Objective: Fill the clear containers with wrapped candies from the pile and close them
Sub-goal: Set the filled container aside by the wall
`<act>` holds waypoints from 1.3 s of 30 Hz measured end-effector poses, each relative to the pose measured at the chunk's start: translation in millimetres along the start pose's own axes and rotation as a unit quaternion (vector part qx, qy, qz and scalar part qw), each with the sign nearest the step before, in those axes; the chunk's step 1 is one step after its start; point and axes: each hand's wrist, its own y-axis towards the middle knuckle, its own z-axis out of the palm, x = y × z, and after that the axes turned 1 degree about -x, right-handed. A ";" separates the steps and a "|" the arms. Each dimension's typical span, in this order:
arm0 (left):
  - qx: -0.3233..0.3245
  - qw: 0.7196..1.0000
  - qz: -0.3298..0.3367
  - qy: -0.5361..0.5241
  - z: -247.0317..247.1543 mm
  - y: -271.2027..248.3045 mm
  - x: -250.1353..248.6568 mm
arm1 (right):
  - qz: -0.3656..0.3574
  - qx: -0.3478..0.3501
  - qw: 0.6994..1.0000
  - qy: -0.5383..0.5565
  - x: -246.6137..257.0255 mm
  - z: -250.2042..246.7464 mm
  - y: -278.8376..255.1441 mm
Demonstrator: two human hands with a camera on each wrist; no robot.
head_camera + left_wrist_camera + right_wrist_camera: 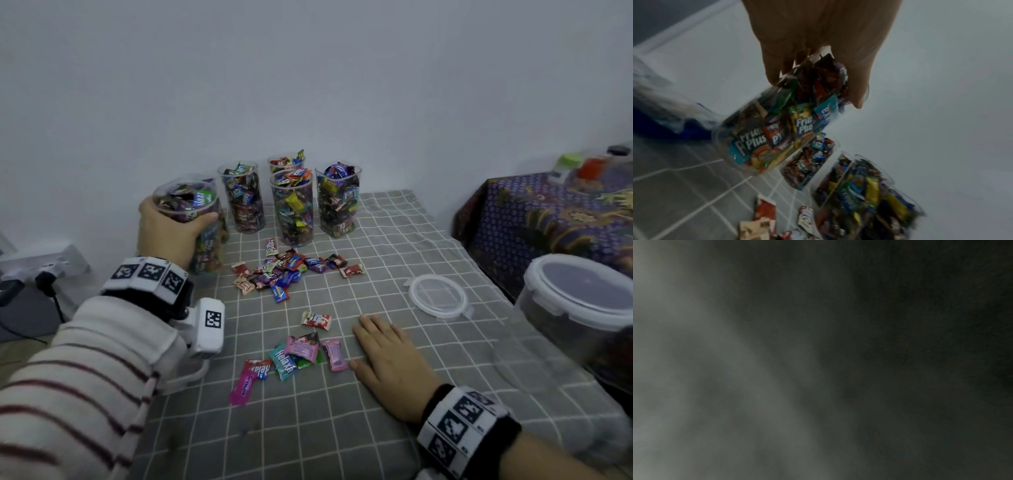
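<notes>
My left hand (171,236) wraps its fingers (777,65) around the upper wall of a full clear container (202,226), which leans away from the wall at the left edge of the bench (394,428); the lean suggests I am carrying it toward or away from the row at the back. My right hand (390,363) lies flat on the checked cloth, fingers straight and together, holding nothing, its edge beside the near scatter of candies (294,353), placed, I judge, to rake those strays in for a pick-up. The right wrist view is dark, as it goes when the wrist rests on a surface. Four more containers (291,205) stand upright against the wall, each packed to the rim and none lidded, making five in all. They are grouped at the back, probably to leave working room in front. The main pile (284,270) sits just before them, more than a dozen wrapped pieces, too overlapped for an exact count. Nearer me I count about six loose candies. One round clear lid (438,294) lies alone to my right, within reach for closing. At the far right a lidded tub (582,308) stands close to the camera. With five containers full and only one loose lid in sight, closing appears to be the step that remains.
</notes>
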 end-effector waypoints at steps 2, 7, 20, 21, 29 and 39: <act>-0.011 1.000 -0.020 0.020 7.3 9.2 9.9 | 0.000 0.006 1.000 0.005 0.7 -2.2 -1.0; -0.029 0.997 -0.064 0.031 18.6 19.4 33.6 | 0.000 0.011 1.000 0.005 0.6 -3.4 0.3; -0.036 0.994 -0.101 0.003 12.5 15.0 39.5 | -0.006 0.008 1.000 -0.008 0.5 -3.0 -0.7; -0.048 0.994 -0.096 -0.007 10.9 12.3 34.9 | -0.004 0.010 1.000 -0.002 1.1 -4.3 -1.3; 0.061 0.992 0.019 -0.112 19.7 -37.2 -50.5 | -0.003 0.016 1.000 0.010 -5.8 1.4 -12.5; 0.350 0.915 0.139 -0.145 84.8 -144.3 -134.9 | 0.011 0.015 0.999 0.026 -27.1 0.8 -47.9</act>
